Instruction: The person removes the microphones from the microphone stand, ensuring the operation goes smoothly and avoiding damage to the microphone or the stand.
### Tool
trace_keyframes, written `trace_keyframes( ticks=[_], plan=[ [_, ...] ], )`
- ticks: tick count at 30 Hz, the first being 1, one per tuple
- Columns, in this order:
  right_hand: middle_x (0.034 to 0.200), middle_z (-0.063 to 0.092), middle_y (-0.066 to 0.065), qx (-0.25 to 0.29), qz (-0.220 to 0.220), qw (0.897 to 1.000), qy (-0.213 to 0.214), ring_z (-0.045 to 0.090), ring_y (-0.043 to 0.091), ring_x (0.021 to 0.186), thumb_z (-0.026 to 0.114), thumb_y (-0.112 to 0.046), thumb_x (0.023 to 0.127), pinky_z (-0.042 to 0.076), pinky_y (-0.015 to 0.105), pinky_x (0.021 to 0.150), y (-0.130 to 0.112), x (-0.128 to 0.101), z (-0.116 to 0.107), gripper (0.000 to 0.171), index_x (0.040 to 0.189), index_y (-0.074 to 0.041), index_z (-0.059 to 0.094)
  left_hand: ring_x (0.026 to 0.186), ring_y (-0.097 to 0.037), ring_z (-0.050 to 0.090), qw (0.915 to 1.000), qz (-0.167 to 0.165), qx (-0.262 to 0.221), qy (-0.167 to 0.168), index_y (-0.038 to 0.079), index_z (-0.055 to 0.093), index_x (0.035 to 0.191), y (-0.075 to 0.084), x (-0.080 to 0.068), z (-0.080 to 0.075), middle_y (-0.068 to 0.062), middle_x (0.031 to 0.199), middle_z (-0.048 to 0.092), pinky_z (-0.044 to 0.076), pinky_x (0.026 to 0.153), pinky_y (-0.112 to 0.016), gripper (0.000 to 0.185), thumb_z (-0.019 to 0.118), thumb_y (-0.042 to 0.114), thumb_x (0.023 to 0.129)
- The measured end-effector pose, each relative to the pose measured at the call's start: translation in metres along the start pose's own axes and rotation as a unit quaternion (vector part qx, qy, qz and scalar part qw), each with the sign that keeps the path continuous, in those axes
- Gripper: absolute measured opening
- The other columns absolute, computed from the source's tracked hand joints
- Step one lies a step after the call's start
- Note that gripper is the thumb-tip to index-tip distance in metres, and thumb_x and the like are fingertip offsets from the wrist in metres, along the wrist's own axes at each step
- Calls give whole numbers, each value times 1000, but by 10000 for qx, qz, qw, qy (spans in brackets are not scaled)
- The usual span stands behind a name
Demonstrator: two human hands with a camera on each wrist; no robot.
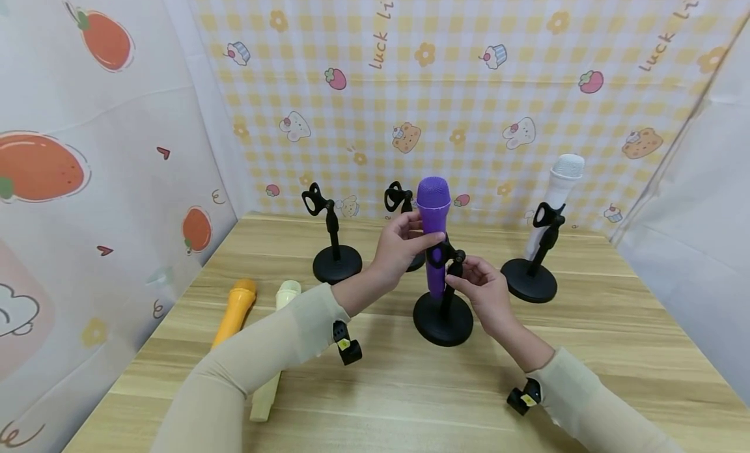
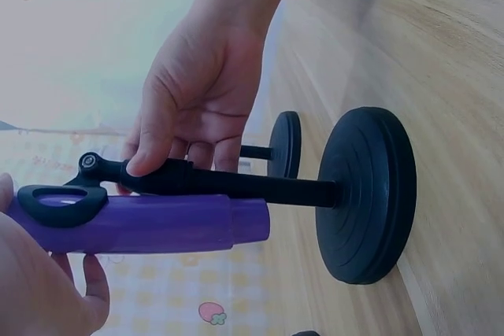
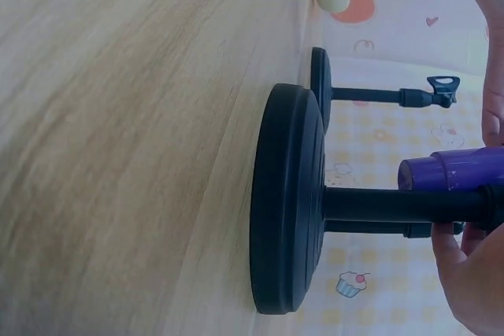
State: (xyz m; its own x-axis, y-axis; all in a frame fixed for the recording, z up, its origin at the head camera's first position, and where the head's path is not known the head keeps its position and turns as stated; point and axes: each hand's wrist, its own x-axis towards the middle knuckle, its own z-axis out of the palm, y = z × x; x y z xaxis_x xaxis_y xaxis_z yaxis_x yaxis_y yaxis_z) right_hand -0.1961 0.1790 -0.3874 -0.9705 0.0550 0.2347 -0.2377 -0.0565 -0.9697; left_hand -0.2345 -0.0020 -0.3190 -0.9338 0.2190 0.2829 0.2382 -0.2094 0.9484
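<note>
A purple microphone (image 1: 434, 212) stands nearly upright in the clip of a black microphone stand (image 1: 443, 323). My left hand (image 1: 400, 248) grips the microphone's body just below its head, thumb across the front. With fingers and thumb my right hand (image 1: 483, 290) pinches the stand's pole just under the clip. In the left wrist view the clip ring wraps the purple body, and its narrower tail end hangs free beside the pole. The right wrist view shows the stand's round base (image 3: 287, 202) on the tabletop.
Two other black stands, one at the left (image 1: 336, 264) and one partly behind my left hand (image 1: 398, 196), have bare clips. At the right, a white microphone (image 1: 565, 170) leans by another stand (image 1: 530, 280). An orange microphone (image 1: 237, 306) and a cream microphone (image 1: 265, 398) lie at left.
</note>
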Motion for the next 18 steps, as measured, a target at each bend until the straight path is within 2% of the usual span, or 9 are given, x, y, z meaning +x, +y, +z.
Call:
trace_keyframes(
  ticks=[6, 14, 16, 18],
  plan=[
    [92, 66, -5, -92, -24, 10000, 12, 60, 9, 82, 76, -2, 83, 53, 21, 75, -1, 0, 0, 24, 103, -12, 67, 96, -21, 61, 9997, 84, 93, 192, 5, 61, 122, -1, -1, 4, -8, 107, 62, 52, 86, -34, 42, 77, 10, 84],
    [91, 66, -6, -345, -95, 9993, 56, 60, 9, 82, 77, -5, 84, 53, 22, 75, 2, 0, -3, 23, 101, -15, 67, 94, -23, 60, 9992, 114, 184, 327, 6, 62, 122, -1, -2, 8, -7, 104, 61, 53, 83, -33, 43, 79, 11, 82],
    [91, 66, -7, -416, -82, 9991, 25, 61, 9, 83, 77, -6, 84, 53, 22, 75, 3, 1, -3, 22, 103, -13, 67, 93, -24, 61, 9991, 73, 224, 354, 7, 63, 121, -1, -2, 8, -6, 103, 60, 53, 82, -33, 42, 79, 12, 83],
    [92, 67, -7, -453, -62, 9990, -23, 62, 9, 84, 76, -7, 85, 54, 23, 77, 3, 2, -4, 25, 108, -6, 66, 93, -23, 62, 9989, 40, 262, 374, 9, 63, 121, -1, -2, 7, -5, 103, 60, 53, 83, -33, 42, 79, 14, 83]
  ],
)
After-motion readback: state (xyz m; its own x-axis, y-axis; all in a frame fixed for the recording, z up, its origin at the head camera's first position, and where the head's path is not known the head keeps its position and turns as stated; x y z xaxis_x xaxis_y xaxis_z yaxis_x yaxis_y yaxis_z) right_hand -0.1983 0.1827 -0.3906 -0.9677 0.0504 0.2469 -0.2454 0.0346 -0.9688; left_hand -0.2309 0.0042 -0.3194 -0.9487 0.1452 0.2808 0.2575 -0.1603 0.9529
